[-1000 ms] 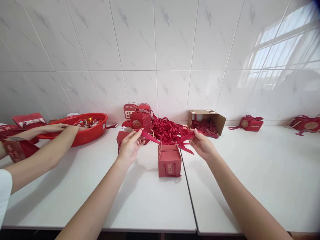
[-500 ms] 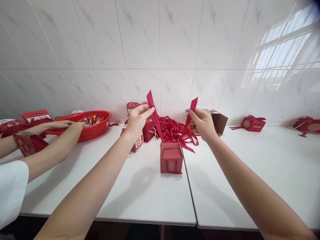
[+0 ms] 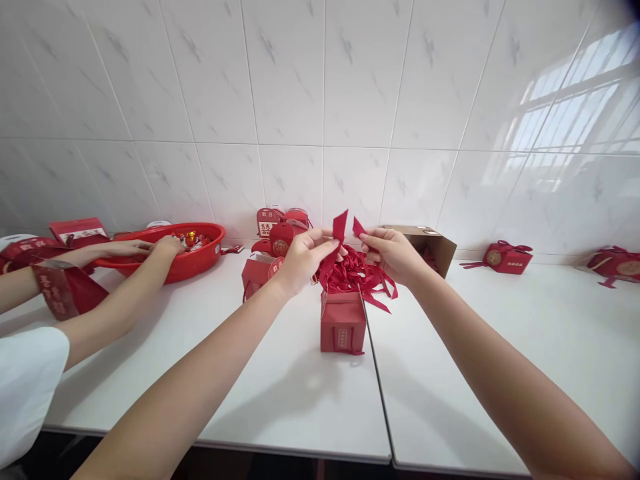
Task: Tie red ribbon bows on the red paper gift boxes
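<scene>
My left hand (image 3: 307, 257) pinches one end of a dark red ribbon (image 3: 339, 228), its cut tip sticking up past the fingers. Close by on the right, my right hand (image 3: 393, 252) pinches the other ribbon end, a short tip showing above the thumb. Below both hands a small red gift box (image 3: 343, 327) stands upright on the table, with a little label and a cord on its front. The ribbon's lower part runs down behind the box top, partly hidden by my left hand. Behind it lies a heap of loose red ribbons (image 3: 357, 270).
At left a co-worker's hands (image 3: 167, 248) reach into a red basin (image 3: 203, 257) of wrapped sweets. Several red boxes (image 3: 283, 237) stand behind my left hand. An open cardboard box (image 3: 445, 250) lies behind my right hand. Tied red boxes (image 3: 509, 259) sit farther right. A seam (image 3: 383, 393) divides the white tables.
My hands have come inward and slightly down, bringing the ribbon ends close together above the box. The co-worker's near hand has moved a little within the basin.
</scene>
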Available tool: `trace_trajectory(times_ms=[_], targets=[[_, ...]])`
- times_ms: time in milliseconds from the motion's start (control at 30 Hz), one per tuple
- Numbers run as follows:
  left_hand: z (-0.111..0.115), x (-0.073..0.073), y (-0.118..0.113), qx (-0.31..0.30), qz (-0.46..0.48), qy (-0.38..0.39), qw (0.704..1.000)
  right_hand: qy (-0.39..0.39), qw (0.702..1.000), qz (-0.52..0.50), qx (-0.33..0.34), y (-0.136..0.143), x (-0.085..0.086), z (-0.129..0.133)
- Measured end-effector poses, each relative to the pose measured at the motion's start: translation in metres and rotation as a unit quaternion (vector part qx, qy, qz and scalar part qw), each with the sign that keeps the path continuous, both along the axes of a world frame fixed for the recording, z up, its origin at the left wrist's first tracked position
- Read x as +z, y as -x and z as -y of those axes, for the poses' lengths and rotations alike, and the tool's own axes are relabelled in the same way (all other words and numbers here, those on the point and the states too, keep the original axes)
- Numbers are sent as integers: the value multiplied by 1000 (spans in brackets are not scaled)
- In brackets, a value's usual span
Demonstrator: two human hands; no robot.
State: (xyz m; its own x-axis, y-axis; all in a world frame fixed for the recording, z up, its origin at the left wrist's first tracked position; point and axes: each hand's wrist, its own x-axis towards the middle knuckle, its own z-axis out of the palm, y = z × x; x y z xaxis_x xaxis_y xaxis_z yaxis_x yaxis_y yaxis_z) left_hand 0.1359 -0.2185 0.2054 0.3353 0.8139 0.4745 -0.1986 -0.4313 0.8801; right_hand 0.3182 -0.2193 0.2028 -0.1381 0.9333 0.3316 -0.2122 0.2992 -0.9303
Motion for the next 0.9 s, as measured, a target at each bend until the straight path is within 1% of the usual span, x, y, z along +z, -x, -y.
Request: trace_trajectory(times_ms=[100,200,300,400,433,467,500,567,600,667,700,733,767,833,867,900], targets=[[9,-2,0,20,-64,-17,998,9,999,17,35,6,-7,6],[12,-5,2,44,-119,-40,991,-13,997,35,66,9,-13,13],[10,-9,6,86,-177,-84,977,-33,996,58,58,11,-16,16],[7,-13,8,143,-242,-145,949,-31,998,23,43,16,-20,15],[6,-16,9,148,-255,-151,944,-33,998,8,44,16,-22,14],[6,-18,9,135,-256,-137,947,-37,998,-4,48,17,-24,13],[5,-20,9,107,-248,-106,957,-45,998,-8,52,16,-26,12],[3,-25,10,29,-218,-19,975,-67,995,4,67,14,-30,12],[2,-27,10,-4,-204,19,979,-83,994,26,72,11,-32,12],[1,-29,12,-37,-186,61,980,-134,983,110,62,7,-35,14],[1,-29,13,-41,-180,66,981,-175,970,165,42,4,-36,14],[0,-28,14,-46,-171,70,982,-226,948,222,14,2,-37,15],[0,-27,16,-52,-162,72,983,-283,919,275,-20,0,-37,15],[1,-24,19,-66,-155,71,983,-383,849,354,-86,-2,-39,14],[2,-23,20,-71,-152,70,983,-416,818,381,-111,-3,-41,13],[4,-23,21,-69,-155,65,983,-436,795,401,-129,-4,-43,12]])
